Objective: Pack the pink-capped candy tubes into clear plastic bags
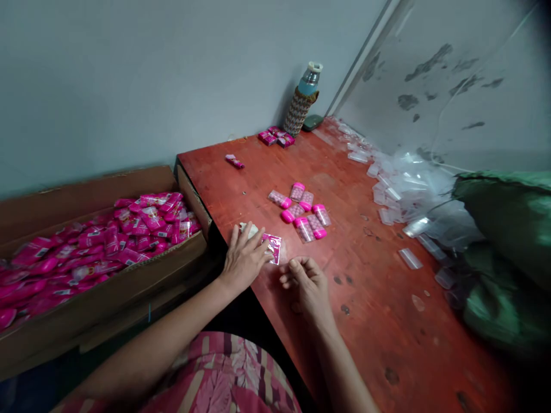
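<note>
My left hand lies with fingers spread at the near left edge of the red table, over a white scrap and the left part of a flat pink packet. Just right of the packet, my right hand is curled with thumb and index finger together; whatever it may hold is too small to make out. Beyond both hands, several small clear containers with pink caps, filled with pale beads, lie in a loose group on the table.
On the left, a cardboard box holds many pink packets. Pink packs and a bottle in a knitted cover stand by the wall. A pink wrapper lies far left. Clear empty tubes and a green sack occupy the right.
</note>
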Tool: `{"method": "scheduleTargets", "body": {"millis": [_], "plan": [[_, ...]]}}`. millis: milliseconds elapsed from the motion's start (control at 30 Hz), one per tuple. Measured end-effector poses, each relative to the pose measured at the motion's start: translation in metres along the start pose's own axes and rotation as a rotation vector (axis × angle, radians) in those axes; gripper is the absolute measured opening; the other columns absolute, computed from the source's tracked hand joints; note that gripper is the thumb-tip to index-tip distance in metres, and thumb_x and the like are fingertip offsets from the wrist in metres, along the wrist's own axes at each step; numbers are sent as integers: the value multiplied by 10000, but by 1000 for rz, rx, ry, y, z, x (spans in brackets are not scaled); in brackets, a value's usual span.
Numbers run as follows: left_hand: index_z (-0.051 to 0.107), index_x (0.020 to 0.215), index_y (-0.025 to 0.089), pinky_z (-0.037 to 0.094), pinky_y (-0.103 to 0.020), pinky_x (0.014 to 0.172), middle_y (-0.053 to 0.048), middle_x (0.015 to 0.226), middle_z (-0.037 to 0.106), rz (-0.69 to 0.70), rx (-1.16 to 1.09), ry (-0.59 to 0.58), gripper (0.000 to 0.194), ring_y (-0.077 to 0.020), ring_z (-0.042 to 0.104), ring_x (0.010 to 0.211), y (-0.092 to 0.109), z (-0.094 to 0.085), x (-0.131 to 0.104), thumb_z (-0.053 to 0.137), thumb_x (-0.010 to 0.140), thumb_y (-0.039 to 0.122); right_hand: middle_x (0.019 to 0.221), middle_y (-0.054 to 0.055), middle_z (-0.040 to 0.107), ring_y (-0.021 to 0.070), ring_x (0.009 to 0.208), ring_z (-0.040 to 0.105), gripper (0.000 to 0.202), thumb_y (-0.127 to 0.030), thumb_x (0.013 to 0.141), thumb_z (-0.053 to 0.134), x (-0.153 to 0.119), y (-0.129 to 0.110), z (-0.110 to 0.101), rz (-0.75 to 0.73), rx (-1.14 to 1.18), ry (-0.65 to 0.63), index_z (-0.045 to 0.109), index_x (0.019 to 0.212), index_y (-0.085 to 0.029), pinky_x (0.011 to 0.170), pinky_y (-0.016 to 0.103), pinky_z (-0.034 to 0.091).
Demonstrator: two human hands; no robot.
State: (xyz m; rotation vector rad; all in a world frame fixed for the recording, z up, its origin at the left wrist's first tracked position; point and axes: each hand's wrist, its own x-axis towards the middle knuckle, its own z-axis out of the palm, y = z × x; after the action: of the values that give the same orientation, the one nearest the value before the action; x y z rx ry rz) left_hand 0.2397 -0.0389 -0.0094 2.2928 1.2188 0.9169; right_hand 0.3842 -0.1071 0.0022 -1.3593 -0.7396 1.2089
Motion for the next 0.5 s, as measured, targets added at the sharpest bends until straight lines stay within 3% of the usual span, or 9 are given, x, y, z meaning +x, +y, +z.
{"method": "scheduleTargets", "body": {"millis": [267,400,500], "plan": [[662,936,231,114,-584,1036,-39,1213,569,112,128,42,200,-297,290,1281,-6,12,-1,495,827,220,672,-5,614,103,549,563,199,-371,769,589,5,0,1,-54,-85,53,542,754,-179,520,220,452],[649,972,244,108,-596,1029,-48,1213,567,123,42,96,205,-291,299,1278,0,10,-2,520,814,221,835,17,629,132,691,594,251,-362,751,606,13,-3,9,-135,-88,146,541,928,-195,609,257,478],[652,980,268,124,-570,1039,-42,1203,575,94,-100,97,217,-278,307,1276,7,5,-1,551,794,222,767,-5,626,124,626,583,320,-330,717,642,21,-7,13,-103,8,96,517,983,-201,554,240,465]]}}
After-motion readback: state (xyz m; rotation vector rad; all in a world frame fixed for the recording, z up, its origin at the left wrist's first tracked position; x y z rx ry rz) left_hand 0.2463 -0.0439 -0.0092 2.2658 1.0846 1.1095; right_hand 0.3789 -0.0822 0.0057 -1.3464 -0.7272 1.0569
